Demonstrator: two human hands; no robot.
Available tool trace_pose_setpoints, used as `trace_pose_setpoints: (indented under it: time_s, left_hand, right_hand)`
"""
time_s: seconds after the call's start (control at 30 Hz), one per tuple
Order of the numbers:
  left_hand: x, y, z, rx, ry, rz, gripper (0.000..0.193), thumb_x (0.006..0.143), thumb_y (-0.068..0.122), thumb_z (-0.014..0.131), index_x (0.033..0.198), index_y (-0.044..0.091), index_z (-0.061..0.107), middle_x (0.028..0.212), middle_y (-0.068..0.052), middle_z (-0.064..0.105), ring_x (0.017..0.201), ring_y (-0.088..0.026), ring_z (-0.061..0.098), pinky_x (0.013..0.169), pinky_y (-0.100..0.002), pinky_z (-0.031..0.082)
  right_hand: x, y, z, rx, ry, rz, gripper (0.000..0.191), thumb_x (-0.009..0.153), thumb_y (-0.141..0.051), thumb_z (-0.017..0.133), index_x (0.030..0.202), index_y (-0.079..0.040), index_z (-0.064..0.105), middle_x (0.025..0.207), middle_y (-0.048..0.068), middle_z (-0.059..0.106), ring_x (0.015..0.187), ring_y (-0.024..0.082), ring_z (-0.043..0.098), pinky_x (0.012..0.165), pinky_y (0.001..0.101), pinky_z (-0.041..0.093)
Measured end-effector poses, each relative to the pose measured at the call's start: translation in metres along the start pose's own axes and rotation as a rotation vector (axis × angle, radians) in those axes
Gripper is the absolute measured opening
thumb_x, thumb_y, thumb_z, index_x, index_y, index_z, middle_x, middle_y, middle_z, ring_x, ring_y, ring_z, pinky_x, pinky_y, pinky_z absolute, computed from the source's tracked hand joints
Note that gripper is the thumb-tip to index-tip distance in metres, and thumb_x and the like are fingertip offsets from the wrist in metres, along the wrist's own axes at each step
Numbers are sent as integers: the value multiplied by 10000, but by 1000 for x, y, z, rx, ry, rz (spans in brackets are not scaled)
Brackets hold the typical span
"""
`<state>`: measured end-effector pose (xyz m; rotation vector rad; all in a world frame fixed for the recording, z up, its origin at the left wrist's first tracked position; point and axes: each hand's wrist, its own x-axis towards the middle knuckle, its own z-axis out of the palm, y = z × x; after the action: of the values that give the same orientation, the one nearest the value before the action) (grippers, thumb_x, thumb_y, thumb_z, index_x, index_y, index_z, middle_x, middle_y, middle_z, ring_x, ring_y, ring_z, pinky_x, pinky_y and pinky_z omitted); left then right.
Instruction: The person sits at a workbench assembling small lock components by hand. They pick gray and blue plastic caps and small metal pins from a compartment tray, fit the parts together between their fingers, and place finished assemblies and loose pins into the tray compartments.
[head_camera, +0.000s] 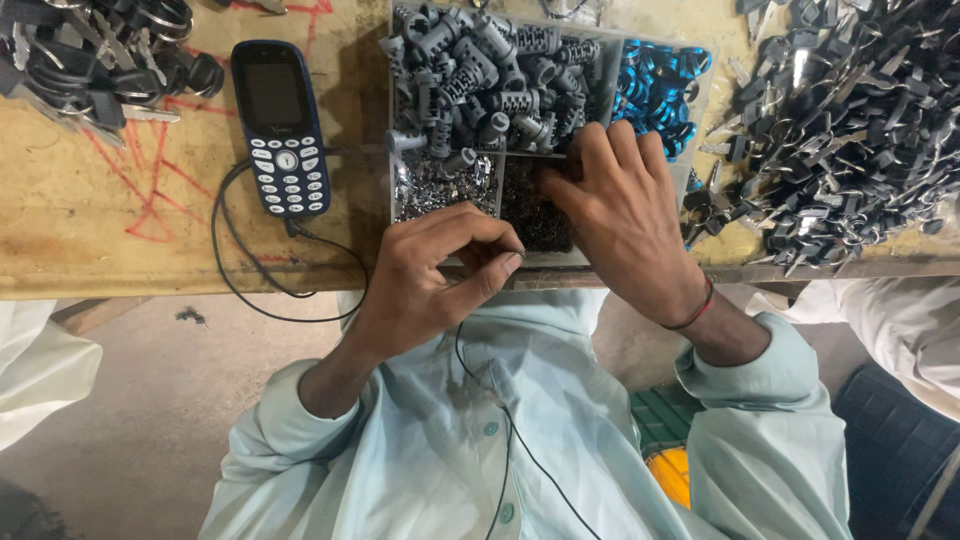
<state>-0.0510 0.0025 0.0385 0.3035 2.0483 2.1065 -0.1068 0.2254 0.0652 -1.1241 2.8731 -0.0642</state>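
Observation:
A clear divided parts tray (700, 120) sits on the wooden bench. It holds grey plastic cylinders (490, 70), blue rings (655, 90), shiny metal bits (440, 185) and small dark bits (535, 215). My left hand (435, 275) hovers at the tray's near edge, with thumb and fingertips pinched on a small metal part (512, 257). My right hand (625, 215) lies palm down over the tray. Its fingertips curl down by the grey cylinders and its thumb dips into the dark bits. What lies under its fingers is hidden.
A dark blue keypad phone (282, 125) with a black cable (225, 265) lies left of the tray. Piles of black-headed keys lie at the right (840, 120) and top left (90, 55). Other people's pale clothing shows at the left (35, 365) and right (900, 320).

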Motion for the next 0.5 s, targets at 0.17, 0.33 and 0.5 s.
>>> trace_pose_setpoints:
  time_s: [0.17, 0.33, 0.5]
  left_hand:
    - [-1, 0, -1, -2, 4, 12, 79, 958, 70, 744, 1009, 25, 703, 943, -38, 701, 808, -106, 705, 679, -241, 593]
    - [-2, -1, -1, -3, -10, -3, 78, 959, 70, 745, 1009, 27, 703, 933, -35, 697, 784, -103, 700, 675, -244, 581]
    - [-1, -1, -1, 3, -7, 11, 83, 958, 73, 747, 1009, 26, 701, 937, -42, 698, 784, -113, 698, 675, -247, 576]
  right_hand:
    - [-2, 2, -4, 56, 4, 29, 241, 860, -92, 714, 1098, -123, 734, 1039, 114, 481, 1008, 297, 481, 855, 408, 372]
    - [-7, 1, -7, 75, 7, 78, 286, 888, -38, 695, 1169, -92, 709, 1131, 104, 538, 1045, 291, 496, 900, 411, 394]
    - [-7, -1, -1, 113, 18, 87, 268, 863, -88, 734, 1128, -77, 702, 1089, 118, 529, 1022, 308, 494, 878, 422, 393]
